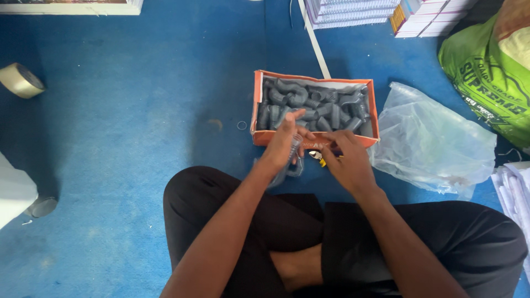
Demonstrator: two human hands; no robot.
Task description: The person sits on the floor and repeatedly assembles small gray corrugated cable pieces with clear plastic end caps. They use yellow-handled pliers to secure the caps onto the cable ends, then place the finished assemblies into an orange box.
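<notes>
Both hands meet just in front of the orange cardboard box point(256, 105), right at its near wall. The left hand point(284, 142) is curled around a small clear plastic bag point(281, 172) that hangs from its fingers down toward the lap; something grey shows through it, too blurred to name. The right hand point(349, 160) is closed too, pinching a small tool with a yellow handle and a shiny metal tip point(317, 157), held between the two hands and just touching the front edge of the box.

The box itself is open-topped, rectangular, orange outside, and packed full of grey pipe elbows point(317, 107) lying every which way. It sits flat on the blue carpet point(138, 110), directly ahead of the crossed legs in black trousers point(441, 237).

Moving outward: to the right of the box, almost touching it, lies a big crumpled clear plastic bag point(430, 140). Beyond that, in the upper right corner, a green sack with dark printed lettering point(486, 77). Along the top edge, stacks of books or pads point(381, 11), and a white strip point(314, 41) running down to the back of the box. Loose white papers point(513, 187) sit at the right edge.

Over on the left, a roll of tape point(21, 80) near the frame's edge, well apart from everything. Between it and the box there's a wide stretch of blue carpet, with a small ring point(242, 125) lying just beside the box's left wall.
</notes>
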